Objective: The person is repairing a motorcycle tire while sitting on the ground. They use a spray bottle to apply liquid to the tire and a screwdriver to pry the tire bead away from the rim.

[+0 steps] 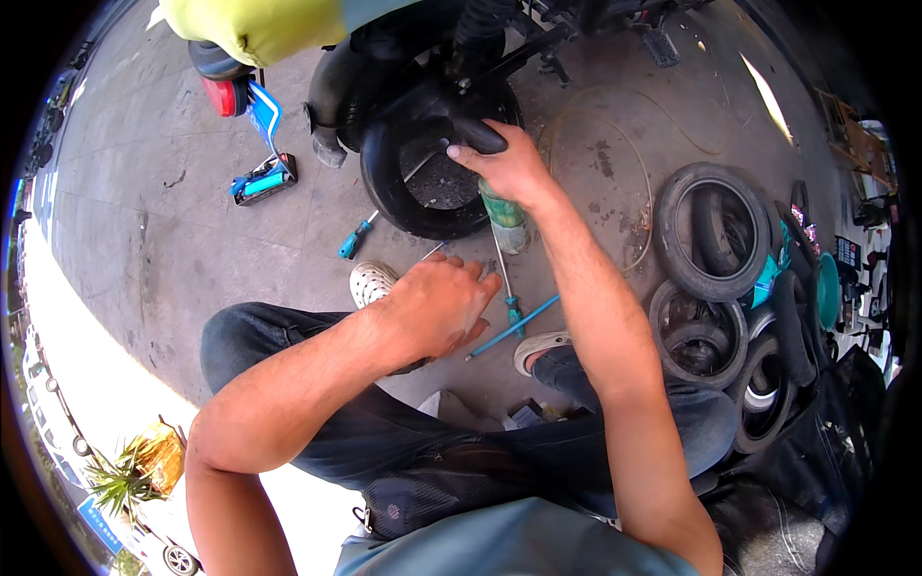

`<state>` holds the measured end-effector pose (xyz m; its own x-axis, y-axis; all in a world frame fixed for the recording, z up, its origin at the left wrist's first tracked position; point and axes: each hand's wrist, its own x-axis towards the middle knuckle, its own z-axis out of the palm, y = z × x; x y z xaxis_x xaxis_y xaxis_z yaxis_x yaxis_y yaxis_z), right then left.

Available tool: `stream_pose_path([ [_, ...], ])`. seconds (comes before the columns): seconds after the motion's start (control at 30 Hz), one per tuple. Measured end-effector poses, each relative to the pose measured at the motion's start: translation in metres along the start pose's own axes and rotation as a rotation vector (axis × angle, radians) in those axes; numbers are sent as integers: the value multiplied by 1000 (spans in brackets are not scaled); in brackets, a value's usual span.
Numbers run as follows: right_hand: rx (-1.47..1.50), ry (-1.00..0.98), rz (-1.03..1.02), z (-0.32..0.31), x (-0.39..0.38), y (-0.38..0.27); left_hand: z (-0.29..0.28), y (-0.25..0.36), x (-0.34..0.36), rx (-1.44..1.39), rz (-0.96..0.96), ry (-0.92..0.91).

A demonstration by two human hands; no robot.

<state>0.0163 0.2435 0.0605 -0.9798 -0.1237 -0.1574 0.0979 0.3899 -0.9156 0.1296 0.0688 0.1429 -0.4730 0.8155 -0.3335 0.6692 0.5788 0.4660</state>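
My right hand [514, 168] grips a smooth, rounded black rubber tube [480, 137], with the thumb pressed over it, at the black tire [384, 197]. Just beneath that hand stands a green bottle [507, 226]. My left hand [437, 302] hangs palm down in front of the tire, its fingers loosely bent and spread; the palm is hidden. A thin metal rod shows past its fingers. A teal-handled screwdriver [354, 241] rests with its shaft toward the tire. Another screwdriver [514, 309] lies to the right of my left hand, beside a blue rod [528, 322].
Several used tires [713, 278] are piled at the right. The vehicle's dark underbody and yellow panel [254, 27] hang over the far side. A blue bracket with a red light [226, 96] is at the left. A thin hose [645, 182] loops across the floor. A potted plant [120, 485] stands lower left.
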Motion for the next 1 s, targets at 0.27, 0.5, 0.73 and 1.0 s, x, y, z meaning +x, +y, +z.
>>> stream_pose_path([
  [0.27,-113,-6,22,31,-36,-4,2,-1,-6,31,-32,16],
  [0.5,-280,-176,84,42,-68,2,12,-2,-17,45,-7,3],
  [0.73,5,255,53,48,-62,30,6,4,-15,24,-5,-51],
  [1.0,68,374,-68,30,-43,29,12,-4,-10,28,-12,-41],
])
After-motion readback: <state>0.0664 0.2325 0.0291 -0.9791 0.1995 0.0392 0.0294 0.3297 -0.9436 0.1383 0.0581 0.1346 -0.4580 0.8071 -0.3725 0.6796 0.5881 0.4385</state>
